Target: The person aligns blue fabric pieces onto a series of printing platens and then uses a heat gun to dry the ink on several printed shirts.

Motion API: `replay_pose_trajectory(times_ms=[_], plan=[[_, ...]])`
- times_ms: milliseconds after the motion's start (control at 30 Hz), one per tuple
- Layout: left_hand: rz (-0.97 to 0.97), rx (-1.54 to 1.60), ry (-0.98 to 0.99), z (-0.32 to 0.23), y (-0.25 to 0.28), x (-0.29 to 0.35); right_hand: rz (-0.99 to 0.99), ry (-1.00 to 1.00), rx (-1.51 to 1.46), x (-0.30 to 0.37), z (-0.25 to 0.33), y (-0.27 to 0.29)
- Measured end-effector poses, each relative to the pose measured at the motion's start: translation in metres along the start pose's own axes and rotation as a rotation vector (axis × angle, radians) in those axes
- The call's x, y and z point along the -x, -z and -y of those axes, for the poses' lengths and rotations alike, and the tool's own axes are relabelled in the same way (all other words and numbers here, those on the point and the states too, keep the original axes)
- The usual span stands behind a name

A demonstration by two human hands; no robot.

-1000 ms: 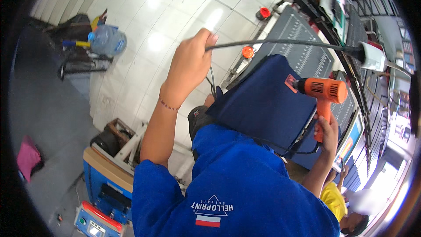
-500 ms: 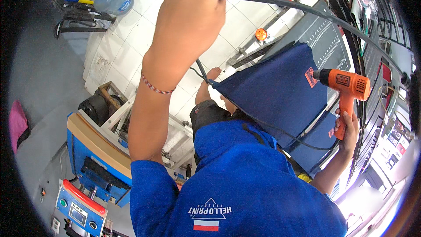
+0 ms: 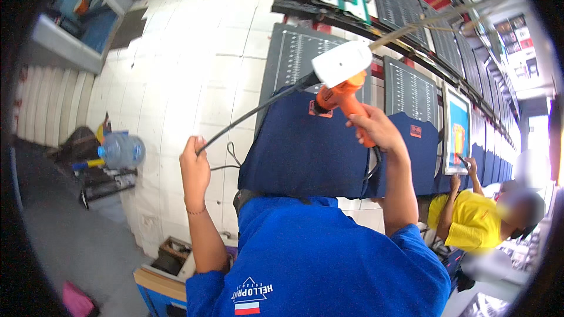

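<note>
My right hand (image 3: 376,128) grips the handle of an orange heat gun (image 3: 348,100), its dark nozzle pointing left. The nozzle appears over a small orange-red print (image 3: 321,109) on a navy garment (image 3: 296,152); how far above, I cannot tell. The garment is draped over a dark grey board (image 3: 296,53) with white scale marks. Off to the left, my left hand (image 3: 197,164) is closed around a black cable (image 3: 249,114). That cable rises to a white socket block (image 3: 343,61), which hangs from a beige cord and partly covers the gun's back end.
To the right, a second navy garment (image 3: 405,141) lies on the adjoining board. Beyond it, a person in yellow (image 3: 473,220) works at a framed printing screen (image 3: 457,132). A water bottle (image 3: 120,149) stands at left; a wooden-edged blue machine (image 3: 158,293) is at lower left.
My view has turned, bringing the socket block and co-worker into sight. My left hand has dropped from its raised position, still on the cable. The heat gun still points at the print.
</note>
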State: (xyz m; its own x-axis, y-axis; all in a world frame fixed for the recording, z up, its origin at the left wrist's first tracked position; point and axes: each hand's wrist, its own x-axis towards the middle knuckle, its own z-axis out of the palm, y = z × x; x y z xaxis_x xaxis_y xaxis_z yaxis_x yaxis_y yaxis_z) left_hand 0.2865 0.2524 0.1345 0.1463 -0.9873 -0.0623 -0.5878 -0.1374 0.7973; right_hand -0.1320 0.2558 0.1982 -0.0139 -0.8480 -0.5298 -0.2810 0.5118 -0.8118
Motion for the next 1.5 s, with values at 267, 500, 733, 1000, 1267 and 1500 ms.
replay_pose_trajectory(times_ms=[267,500,733,1000,1267,1500], plan=[[0.145,0.080,0.031,-0.003,-0.052,-0.024,-0.076,0.085,-0.101,-0.001,-0.016,-0.009],[0.276,0.026,-0.088,0.015,-0.143,-0.096,-0.070,0.043,-0.079,-0.005,-0.017,-0.019],[0.395,-0.195,-0.157,-0.007,-0.203,-0.131,-0.059,0.033,-0.007,0.005,-0.018,-0.025],[0.400,-0.309,-0.226,0.000,-0.227,-0.128,-0.046,-0.009,-0.014,0.011,-0.014,-0.028],[0.380,-0.268,-0.181,-0.007,-0.216,-0.125,-0.128,0.080,-0.055,-0.006,-0.011,-0.033],[0.420,-0.335,-0.259,0.002,-0.222,-0.129,-0.034,-0.023,-0.036,0.006,-0.007,-0.024]])
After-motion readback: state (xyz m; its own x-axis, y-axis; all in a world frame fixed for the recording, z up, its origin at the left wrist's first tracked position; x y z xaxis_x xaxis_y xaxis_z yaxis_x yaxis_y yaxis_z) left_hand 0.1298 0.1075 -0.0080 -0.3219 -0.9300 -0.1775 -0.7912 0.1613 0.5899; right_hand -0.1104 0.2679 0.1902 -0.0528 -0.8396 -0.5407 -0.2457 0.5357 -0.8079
